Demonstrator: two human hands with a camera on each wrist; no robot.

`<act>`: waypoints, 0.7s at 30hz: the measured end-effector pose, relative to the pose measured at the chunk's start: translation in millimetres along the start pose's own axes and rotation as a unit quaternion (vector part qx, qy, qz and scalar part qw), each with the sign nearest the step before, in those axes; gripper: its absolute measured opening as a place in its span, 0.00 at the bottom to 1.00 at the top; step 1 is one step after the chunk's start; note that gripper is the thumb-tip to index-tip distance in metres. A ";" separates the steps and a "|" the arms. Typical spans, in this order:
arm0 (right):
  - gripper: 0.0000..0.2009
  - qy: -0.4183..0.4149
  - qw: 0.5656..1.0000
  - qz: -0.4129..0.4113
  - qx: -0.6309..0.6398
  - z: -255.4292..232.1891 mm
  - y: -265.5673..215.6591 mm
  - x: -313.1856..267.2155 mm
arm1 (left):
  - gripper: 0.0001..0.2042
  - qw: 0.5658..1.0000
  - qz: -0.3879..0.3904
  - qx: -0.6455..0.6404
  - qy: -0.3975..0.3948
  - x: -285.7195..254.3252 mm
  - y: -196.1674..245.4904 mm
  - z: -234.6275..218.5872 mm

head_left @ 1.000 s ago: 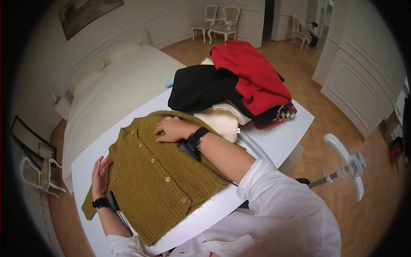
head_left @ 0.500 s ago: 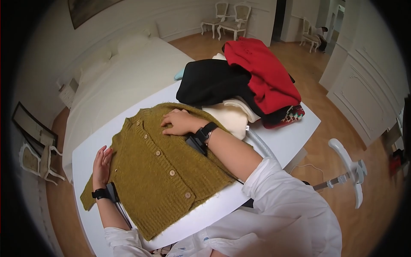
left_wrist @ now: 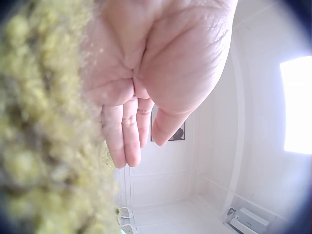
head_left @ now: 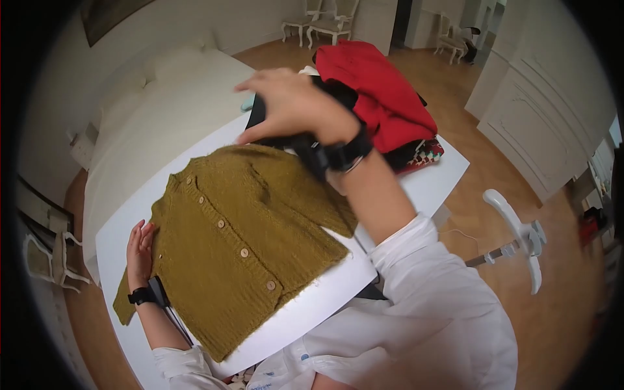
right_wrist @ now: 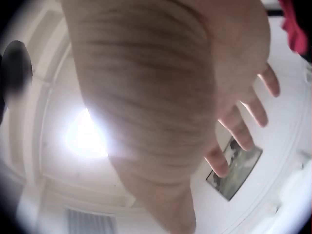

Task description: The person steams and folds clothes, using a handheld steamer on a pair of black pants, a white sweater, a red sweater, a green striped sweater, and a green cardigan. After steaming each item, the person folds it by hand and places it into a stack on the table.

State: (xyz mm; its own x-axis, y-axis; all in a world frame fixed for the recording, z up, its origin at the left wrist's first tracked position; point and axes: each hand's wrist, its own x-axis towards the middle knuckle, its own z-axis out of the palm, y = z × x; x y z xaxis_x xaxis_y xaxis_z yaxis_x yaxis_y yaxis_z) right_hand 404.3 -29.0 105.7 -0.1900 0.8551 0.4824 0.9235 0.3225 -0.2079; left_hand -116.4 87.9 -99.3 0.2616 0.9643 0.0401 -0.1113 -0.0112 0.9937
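An olive buttoned cardigan lies spread face up on the white table, its front closed by several pale buttons. My left hand rests on its edge at the cardigan's left side, fingers straight; in the left wrist view the palm stands beside the blurred olive knit. Raised above the cardigan's upper right shoulder, my right hand has its fingers and thumb spread and holds nothing. The right wrist view shows that hand in the air with fingers apart.
Behind the right hand is a pile with a red garment, a black garment and a patterned one. A bed stands beyond the table, a white stand at the right.
My right hand has lifted off the cardigan's upper right part and moved up and away, its fingers spreading. The cardigan's right sleeve now shows lower on the right. The left hand remains at the left side.
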 end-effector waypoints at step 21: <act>0.55 -0.199 0.905 0.095 -0.363 -15.3 70.1 -62.4 | 0.22 1.000 0.008 0.008 -0.006 -4.7 7.1 13.1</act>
State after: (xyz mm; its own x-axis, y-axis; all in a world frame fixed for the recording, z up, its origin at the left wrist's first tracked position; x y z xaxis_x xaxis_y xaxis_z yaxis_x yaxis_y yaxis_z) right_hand 486.1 -66.0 74.0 0.0246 0.9923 0.1214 0.9000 -0.0749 0.4294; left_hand -105.8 79.8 -91.0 0.2718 0.9606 0.0582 -0.1009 -0.0317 0.9944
